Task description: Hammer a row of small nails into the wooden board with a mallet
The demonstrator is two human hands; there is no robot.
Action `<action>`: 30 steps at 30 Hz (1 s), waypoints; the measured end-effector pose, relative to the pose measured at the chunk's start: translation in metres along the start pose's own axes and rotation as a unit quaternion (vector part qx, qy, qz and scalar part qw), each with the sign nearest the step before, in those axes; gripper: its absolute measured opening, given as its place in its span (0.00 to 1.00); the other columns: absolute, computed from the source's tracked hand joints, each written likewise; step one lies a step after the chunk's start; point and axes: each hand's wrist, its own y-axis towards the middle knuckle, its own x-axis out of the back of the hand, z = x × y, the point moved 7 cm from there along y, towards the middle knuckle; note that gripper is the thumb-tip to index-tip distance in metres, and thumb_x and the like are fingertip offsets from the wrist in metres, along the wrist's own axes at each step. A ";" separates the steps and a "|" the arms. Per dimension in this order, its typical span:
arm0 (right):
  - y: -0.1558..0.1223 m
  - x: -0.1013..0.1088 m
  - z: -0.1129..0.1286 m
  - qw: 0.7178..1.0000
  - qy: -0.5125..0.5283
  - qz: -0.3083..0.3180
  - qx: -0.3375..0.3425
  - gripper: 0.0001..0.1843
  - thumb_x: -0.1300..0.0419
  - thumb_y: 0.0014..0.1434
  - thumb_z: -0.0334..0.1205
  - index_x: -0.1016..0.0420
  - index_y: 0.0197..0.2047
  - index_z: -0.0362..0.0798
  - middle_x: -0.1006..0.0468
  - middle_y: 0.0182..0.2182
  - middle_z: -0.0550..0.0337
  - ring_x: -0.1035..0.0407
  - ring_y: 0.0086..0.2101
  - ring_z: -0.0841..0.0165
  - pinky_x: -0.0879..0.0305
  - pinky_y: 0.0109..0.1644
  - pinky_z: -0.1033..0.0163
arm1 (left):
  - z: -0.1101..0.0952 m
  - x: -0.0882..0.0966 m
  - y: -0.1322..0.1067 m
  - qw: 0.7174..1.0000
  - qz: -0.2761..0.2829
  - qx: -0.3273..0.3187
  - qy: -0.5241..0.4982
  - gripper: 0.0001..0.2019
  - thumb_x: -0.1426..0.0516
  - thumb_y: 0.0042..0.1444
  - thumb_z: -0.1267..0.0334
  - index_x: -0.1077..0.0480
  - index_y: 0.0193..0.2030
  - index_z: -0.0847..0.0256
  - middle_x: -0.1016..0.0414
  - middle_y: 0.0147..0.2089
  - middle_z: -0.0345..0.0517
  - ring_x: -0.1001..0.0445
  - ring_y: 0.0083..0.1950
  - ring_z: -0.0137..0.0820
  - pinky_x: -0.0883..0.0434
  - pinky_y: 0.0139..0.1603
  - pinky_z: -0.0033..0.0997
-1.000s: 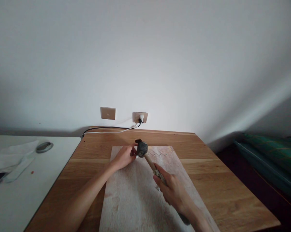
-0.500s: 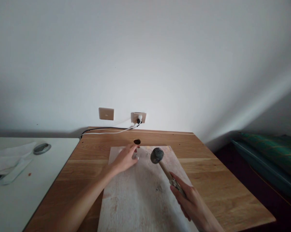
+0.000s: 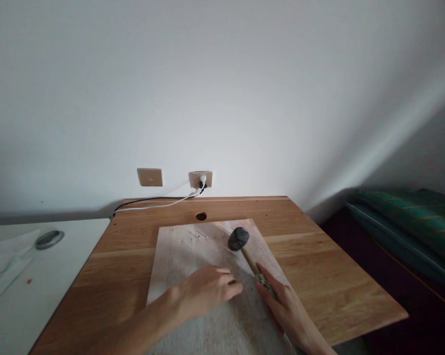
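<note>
A whitish, worn wooden board (image 3: 185,261) lies on the wooden tabletop. My right hand (image 3: 281,305) is wrapped round the handle of a rubber mallet (image 3: 239,239), whose black head is held toward the board's far right part. Over the middle of the board, left of the handle, is my left hand (image 3: 215,287). Its fingers are curled together toward the thumb, and what they hold, if anything, is hidden. Several tiny nail-like bits (image 3: 199,237) show near the board's far edge, too small to make out well.
The wooden tabletop (image 3: 311,266) reaches the wall and has a round hole (image 3: 201,216) behind the board. A plugged socket (image 3: 201,180) feeds cables along the back edge. At left is a white table (image 3: 70,256) with a grey cable grommet (image 3: 49,239); green striped fabric (image 3: 411,222) lies right.
My left hand has come back from the board's far edge to its middle, and its fingers have curled in. The mallet stays in my right hand. The view has turned slightly right.
</note>
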 end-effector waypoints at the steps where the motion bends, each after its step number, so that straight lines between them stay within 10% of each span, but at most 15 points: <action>1: -0.001 0.000 0.001 1.000 0.001 0.000 -0.003 0.33 0.45 0.69 0.57 0.23 0.66 0.46 0.14 0.55 0.48 0.24 0.60 0.48 0.24 0.60 0.48 | 0.001 -0.001 -0.001 1.000 -0.005 -0.002 0.010 0.07 0.37 0.60 0.76 0.28 0.38 0.60 0.21 0.33 0.42 0.22 0.36 0.34 0.29 0.34 0.35; 12: -0.002 -0.001 0.000 1.000 0.006 -0.005 -0.016 0.33 0.44 0.67 0.58 0.23 0.67 0.47 0.11 0.44 0.49 0.19 0.53 0.48 0.20 0.50 0.50 | 0.006 -0.005 -0.003 0.996 -0.037 0.007 0.084 0.07 0.37 0.64 0.71 0.25 0.33 0.62 0.23 0.34 0.44 0.23 0.40 0.35 0.27 0.42 0.36; 16: -0.002 -0.001 -0.003 1.000 0.007 -0.002 -0.023 0.34 0.44 0.67 0.57 0.24 0.68 0.48 0.11 0.41 0.51 0.19 0.53 0.48 0.20 0.50 0.50 | 0.049 0.010 -0.020 0.991 -0.063 0.104 -0.052 0.07 0.41 0.65 0.75 0.23 0.40 0.60 0.21 0.41 0.45 0.22 0.41 0.32 0.27 0.45 0.30; 22: -0.001 0.000 -0.005 1.000 -0.016 -0.010 -0.021 0.36 0.46 0.66 0.58 0.24 0.68 0.44 0.18 0.61 0.49 0.28 0.64 0.48 0.31 0.68 0.47 | 0.154 0.037 -0.086 0.887 -0.190 0.367 -0.205 0.10 0.42 0.63 0.70 0.20 0.45 0.58 0.15 0.41 0.43 0.20 0.41 0.33 0.27 0.48 0.31; 30: -0.003 0.000 0.000 1.000 0.000 0.000 -0.029 0.35 0.46 0.67 0.58 0.25 0.69 0.48 0.11 0.45 0.52 0.19 0.52 0.48 0.23 0.58 0.46 | 0.165 0.022 -0.101 0.881 -0.195 0.378 -0.210 0.06 0.40 0.58 0.69 0.20 0.36 0.58 0.15 0.36 0.42 0.21 0.37 0.34 0.27 0.43 0.30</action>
